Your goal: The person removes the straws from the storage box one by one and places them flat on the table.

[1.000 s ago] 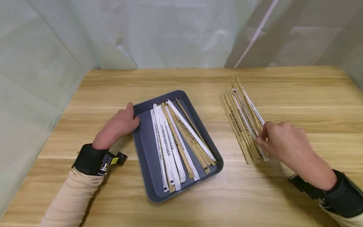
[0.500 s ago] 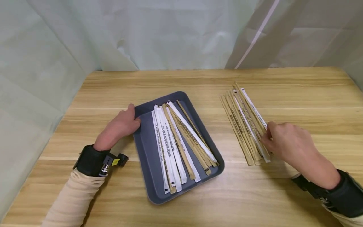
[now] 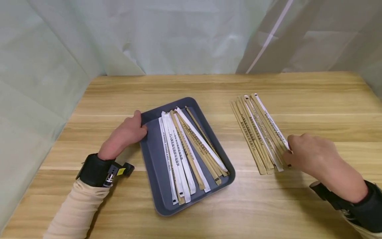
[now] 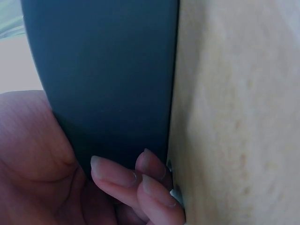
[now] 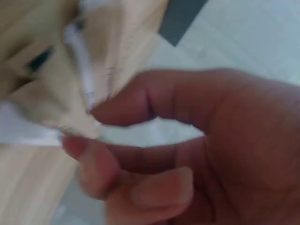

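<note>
A dark grey tray point(image 3: 153, 159) holds several drinking straws point(image 3: 176, 156) in white and brown printed paper wrappers. My left hand point(image 3: 126, 132) grips its upper left corner, thumb over the rim and fingers curled against the outside wall point(image 4: 108, 84). To the right, more wrapped straws point(image 3: 250, 136) lie side by side on the table in a slanting row. My right hand point(image 3: 316, 151) is at the near end of the row's rightmost white-wrapped straw point(image 3: 270, 118). Its thumb point(image 5: 124, 103) and index fingertip stand slightly apart close to the wrappers, blurred in the right wrist view.
The wooden table point(image 3: 191, 84) reaches back to a pale sheet-covered wall point(image 3: 191, 36); another sheet point(image 3: 38, 66) hangs at the left. Both wrists wear black straps with small cameras, the left camera point(image 3: 128, 168) sitting close beside the tray.
The brown-wrapped straw that my right hand held with its far end sticking out now lies level with the row. That hand has shifted right and slightly nearer. My left hand stays on the tray.
</note>
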A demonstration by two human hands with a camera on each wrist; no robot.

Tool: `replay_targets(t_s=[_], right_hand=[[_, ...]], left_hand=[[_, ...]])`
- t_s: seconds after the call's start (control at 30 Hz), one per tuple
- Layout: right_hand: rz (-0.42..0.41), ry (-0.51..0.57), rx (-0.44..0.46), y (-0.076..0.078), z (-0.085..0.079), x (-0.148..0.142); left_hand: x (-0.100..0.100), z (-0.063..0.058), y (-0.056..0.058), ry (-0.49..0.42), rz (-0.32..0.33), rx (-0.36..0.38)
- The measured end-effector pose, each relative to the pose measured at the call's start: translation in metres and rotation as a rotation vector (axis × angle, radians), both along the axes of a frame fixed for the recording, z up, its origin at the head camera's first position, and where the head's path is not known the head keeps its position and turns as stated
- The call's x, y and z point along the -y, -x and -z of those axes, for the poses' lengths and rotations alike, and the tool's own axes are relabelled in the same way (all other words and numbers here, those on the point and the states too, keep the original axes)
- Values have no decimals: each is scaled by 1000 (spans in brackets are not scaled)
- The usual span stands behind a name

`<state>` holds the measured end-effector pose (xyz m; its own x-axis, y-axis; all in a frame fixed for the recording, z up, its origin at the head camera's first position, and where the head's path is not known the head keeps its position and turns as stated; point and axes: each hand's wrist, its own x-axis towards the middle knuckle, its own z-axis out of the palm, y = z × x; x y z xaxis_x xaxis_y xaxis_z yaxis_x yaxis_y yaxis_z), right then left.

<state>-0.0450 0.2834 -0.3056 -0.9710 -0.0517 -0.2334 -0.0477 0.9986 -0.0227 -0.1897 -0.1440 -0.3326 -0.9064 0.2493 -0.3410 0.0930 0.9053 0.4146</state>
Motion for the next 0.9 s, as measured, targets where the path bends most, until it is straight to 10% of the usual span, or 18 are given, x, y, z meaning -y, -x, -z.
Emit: replay_targets(t_s=[0.27,0.37,0.9], right_hand=[[-267,130,-523,-8,-6,73],[-377,179,-586,-8,-2,107],[-399,-7,-222,-2,23,165]], left_hand=[[0,-1,-1,-9,1,11],[-1,-1,-2,-17,1,13],[1,3,0,-11,29,-52]])
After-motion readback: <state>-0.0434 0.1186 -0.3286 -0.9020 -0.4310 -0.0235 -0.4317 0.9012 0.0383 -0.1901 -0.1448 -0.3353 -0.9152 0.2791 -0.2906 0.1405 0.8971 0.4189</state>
